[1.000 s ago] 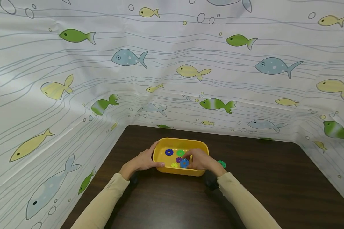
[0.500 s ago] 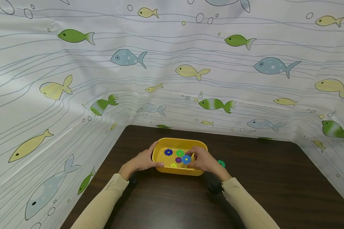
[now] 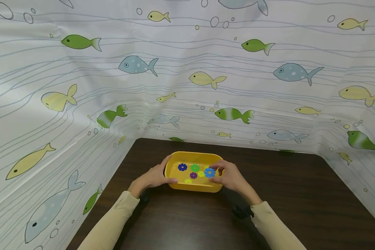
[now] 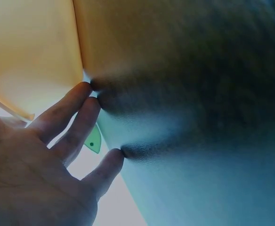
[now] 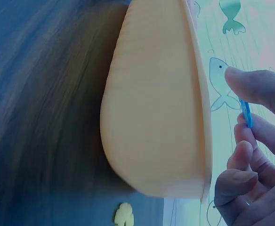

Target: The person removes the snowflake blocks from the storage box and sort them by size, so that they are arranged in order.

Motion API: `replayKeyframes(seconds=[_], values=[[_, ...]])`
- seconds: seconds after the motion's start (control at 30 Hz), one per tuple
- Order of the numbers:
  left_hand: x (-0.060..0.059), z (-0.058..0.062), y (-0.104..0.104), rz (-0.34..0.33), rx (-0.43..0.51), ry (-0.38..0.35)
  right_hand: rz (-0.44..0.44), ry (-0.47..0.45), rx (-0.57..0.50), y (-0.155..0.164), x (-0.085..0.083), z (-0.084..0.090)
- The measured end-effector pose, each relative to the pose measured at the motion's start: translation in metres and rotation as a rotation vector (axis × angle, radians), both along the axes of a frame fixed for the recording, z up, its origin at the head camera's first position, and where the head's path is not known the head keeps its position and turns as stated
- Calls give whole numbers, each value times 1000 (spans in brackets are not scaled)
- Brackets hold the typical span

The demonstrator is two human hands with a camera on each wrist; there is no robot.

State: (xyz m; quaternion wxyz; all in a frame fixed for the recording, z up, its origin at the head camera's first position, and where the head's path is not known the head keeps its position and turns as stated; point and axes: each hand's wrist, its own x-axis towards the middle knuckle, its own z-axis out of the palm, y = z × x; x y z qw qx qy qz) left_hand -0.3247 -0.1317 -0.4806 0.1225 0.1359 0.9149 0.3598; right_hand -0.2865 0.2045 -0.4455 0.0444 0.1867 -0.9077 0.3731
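A yellow plastic bin (image 3: pixel 193 188) sits on the dark table. At its left end my left hand (image 3: pixel 153 176) holds the bin, thumb over the front rim and fingers outside. In the left wrist view several fingertips (image 4: pixel 110 162) touch the tabletop. My right hand (image 3: pixel 229 175) pinches a blue flower-shaped disc (image 3: pixel 209 172) between thumb and fingers above the bin's right part; the right wrist view shows this disc (image 5: pixel 246 114) edge-on. Inside the bin lie a dark blue disc (image 3: pixel 182 167), a green disc (image 3: pixel 195 168), a purple disc (image 3: pixel 193 175) and two yellow discs (image 3: pixel 201 174).
A pale yellowish piece (image 5: pixel 124 215) lies on the table by the bin's right end in the right wrist view. Dark wood tabletop (image 3: pixel 287 187) extends to the right. A white fish-print sheet (image 3: pixel 187 86) stands up around the back and sides.
My right hand has moved right with the blue disc, showing a yellow disc it covered before. The green disc on the table is now hidden in the head view. My left hand stays at the bin.
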Motion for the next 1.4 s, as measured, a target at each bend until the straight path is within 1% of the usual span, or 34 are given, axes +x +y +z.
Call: replayKeyframes(seconds=[0.1,0.2,0.33,0.43,0.7,0.9,1.17,1.4], values=[[0,1,0,2,0,0,-34,-16,-24,8,3,1],[0,0,0,0,3,2,-52,-3,-45,18,5,0],[1,0,0,-7,13,7,-70,13,-68,32,6,-3],[1,0,0,-9,17,7,-100,5,-63,43,7,-7],[-1,-2,0,-3,0,8,-191,-19,-15,73,5,-21],[0,-1,0,-7,10,10,-250,-41,24,93,3,-28],[-1,0,0,-7,16,3,-319,-101,90,118,-1,-40],[-2,-1,1,-8,20,-2,-329,-157,163,132,0,-48]])
